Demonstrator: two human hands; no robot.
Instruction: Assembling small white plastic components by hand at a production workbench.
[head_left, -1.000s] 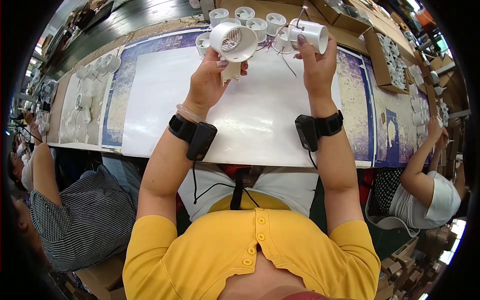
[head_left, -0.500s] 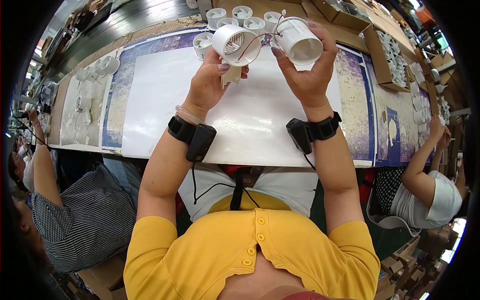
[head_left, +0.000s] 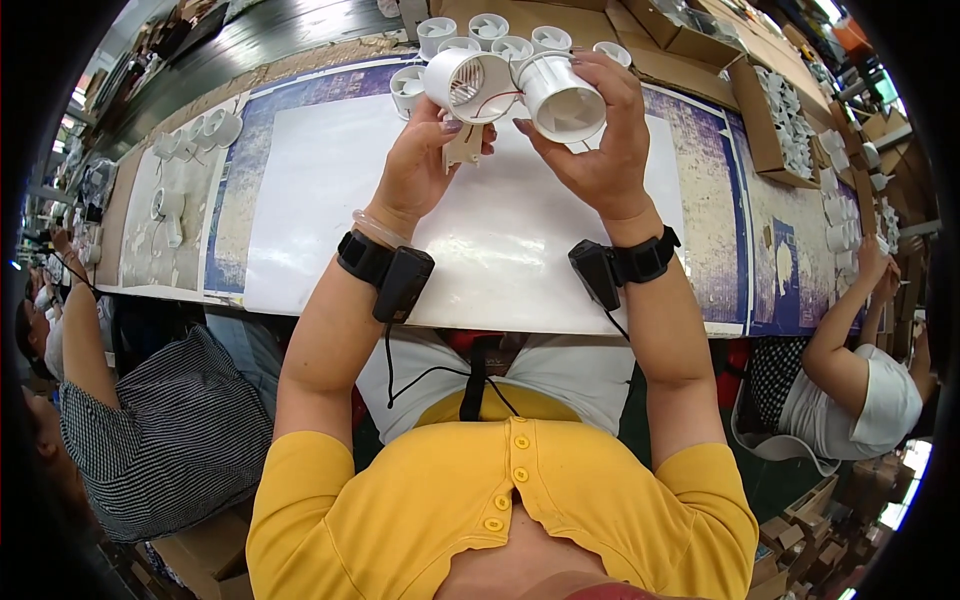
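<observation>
White cylinder (head_left: 560, 97), gripped in right hand (head_left: 612, 162), has moved leftward — beside grilled housing (head_left: 472, 92) held in left hand (head_left: 413, 168).

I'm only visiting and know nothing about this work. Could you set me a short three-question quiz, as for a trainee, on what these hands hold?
1. Which hand holds the white plastic cylinder with a slotted grille inside?
A) left
B) right
C) neither

2. True or false: the right hand holds another white plastic cylinder.

3. Fill in the colour: the thin wire curving across the mouth of the grilled cylinder is ____.

Key:
1. A, the left hand
2. True
3. Red
</observation>
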